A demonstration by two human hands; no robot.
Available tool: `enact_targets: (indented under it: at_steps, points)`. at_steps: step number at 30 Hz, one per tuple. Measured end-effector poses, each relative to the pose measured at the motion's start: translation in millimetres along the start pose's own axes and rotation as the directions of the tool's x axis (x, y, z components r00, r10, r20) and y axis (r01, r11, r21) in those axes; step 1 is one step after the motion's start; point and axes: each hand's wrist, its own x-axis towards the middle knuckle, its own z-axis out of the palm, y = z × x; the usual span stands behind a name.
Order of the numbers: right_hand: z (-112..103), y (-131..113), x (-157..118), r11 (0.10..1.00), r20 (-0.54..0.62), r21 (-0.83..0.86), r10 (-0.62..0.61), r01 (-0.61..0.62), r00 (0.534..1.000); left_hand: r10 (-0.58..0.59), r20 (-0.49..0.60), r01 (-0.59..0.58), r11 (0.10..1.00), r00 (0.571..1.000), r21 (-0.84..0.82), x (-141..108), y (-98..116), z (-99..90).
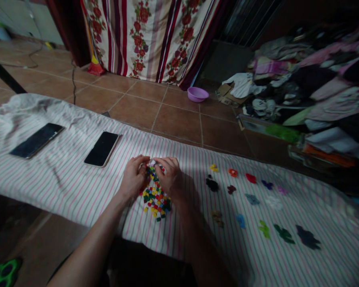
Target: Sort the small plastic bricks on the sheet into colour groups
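Note:
A loose pile of small coloured cubes (157, 195), in red, yellow, green, blue, white and orange, lies on the striped cloth in front of me. My left hand (134, 174) rests against the pile's far left side with fingers bent and the thumb apart from them. Facing it, my right hand (169, 174) curves over the far right side, fingers loosely bent and spread from the thumb. Between the fingertips of both hands shows a pale pinkish-white piece (152, 163); whether either hand grips it is unclear. Some cubes are hidden under the hands.
Right of the pile sit small colour-sorted heaps, among them a yellow heap (214, 168), a black heap (212, 184) and a dark green heap (284, 234). Two phones (102, 149) lie on the left. Beyond the cloth's edge are a purple basin (198, 94) and piled clothes (326, 79).

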Motion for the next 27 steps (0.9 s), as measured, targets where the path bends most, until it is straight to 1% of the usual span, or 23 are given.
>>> enact_targets:
  at_steps: [3,6,8,13,19,22,25,27]
  points:
    - [-12,7,-1,1.0,-0.039,-0.013,0.007,-0.007,0.999,0.049,-0.015,-0.047,0.992,0.999,0.118,1,-3,-2.6]
    - [-26,15,-2,0.999,-0.05,-0.04,0.009,-0.011,0.999,0.092,-0.001,-0.091,0.98,0.996,0.177,0,-2,-4.5]
    - [-34,19,-5,0.998,-0.057,-0.059,0.019,-0.022,0.998,0.083,-0.016,-0.078,0.975,0.996,0.208,-1,1,-5.0]
    - [-48,27,-12,0.997,-0.07,-0.069,0.04,-0.045,0.997,0.007,-0.083,0.014,0.968,0.997,0.252,-4,5,-3.8]
    - [-60,35,-24,0.997,-0.026,-0.045,0.058,-0.059,0.998,0.017,-0.081,0.008,0.954,0.997,0.3,-4,-1,-3.0]
    - [-65,40,-29,0.994,-0.014,0.031,0.109,-0.109,0.994,0.089,-0.094,-0.049,0.93,0.992,0.363,-3,-4,-2.0]
    - [-69,45,-32,0.979,-0.014,0.108,0.177,-0.174,0.984,0.203,-0.14,-0.121,0.886,0.969,0.448,-1,-9,1.0]
    - [-72,48,-34,0.97,-0.017,0.128,0.21,-0.206,0.977,0.259,-0.152,-0.153,0.855,0.954,0.496,0,-13,3.6]
